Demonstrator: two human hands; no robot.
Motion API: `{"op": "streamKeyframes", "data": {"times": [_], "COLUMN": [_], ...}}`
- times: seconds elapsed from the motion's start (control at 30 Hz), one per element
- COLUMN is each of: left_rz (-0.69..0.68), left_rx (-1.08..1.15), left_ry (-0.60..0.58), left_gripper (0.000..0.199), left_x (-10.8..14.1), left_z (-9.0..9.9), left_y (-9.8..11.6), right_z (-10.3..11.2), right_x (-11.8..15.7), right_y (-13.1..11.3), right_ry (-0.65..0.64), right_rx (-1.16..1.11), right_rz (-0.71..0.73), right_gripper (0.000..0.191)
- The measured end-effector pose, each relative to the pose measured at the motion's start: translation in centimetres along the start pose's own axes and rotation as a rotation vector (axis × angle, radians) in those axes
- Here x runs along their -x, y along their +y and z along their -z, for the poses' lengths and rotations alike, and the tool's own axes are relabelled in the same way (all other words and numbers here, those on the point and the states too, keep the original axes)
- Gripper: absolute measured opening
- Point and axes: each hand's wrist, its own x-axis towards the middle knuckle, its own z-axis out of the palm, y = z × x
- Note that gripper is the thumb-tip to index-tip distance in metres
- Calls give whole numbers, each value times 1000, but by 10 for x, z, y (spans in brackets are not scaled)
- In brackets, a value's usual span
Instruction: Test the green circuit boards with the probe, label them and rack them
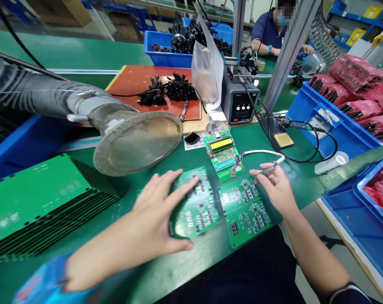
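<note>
My left hand [163,211] lies over a green circuit board [199,207], its fingers spread, with the index fingertip on the board's upper part. To the right, a second green board [245,211] with a small three-digit display lies flat. My right hand [275,185] pinches a probe [266,172] on a white cable, its tip at that board's upper right corner. The cable runs to a tester board [223,156] with a yellow-lit screen and a teal socket, which lies just behind the two boards.
A fume duct hood [137,141] hangs at left above stacked green boards [39,198]. Behind stand a soldering station [240,101], an iron holder [281,137] and a bin of black cables [166,50]. Blue bins [324,118] flank the right side. A masked person sits across.
</note>
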Motion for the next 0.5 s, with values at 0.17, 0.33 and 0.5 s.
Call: {"op": "streamKeyframes", "data": {"times": [0.17, 0.33, 0.5], "left_rz": [15, 50, -141], "left_rx": [-26, -41, 81], "left_ry": [-47, 28, 166], "left_gripper": [111, 105, 66], "left_x": [27, 24, -15], "left_z": [-13, -21, -26], "left_y": [-57, -49, 41], "right_z": [-9, -9, -9], "right_x": [-10, -5, -3], "right_y": [18, 18, 16], "right_ry": [-21, -33, -7], "right_rx": [58, 116, 144], "right_rz": [-11, 23, 36], "right_gripper": [22, 22, 22]}}
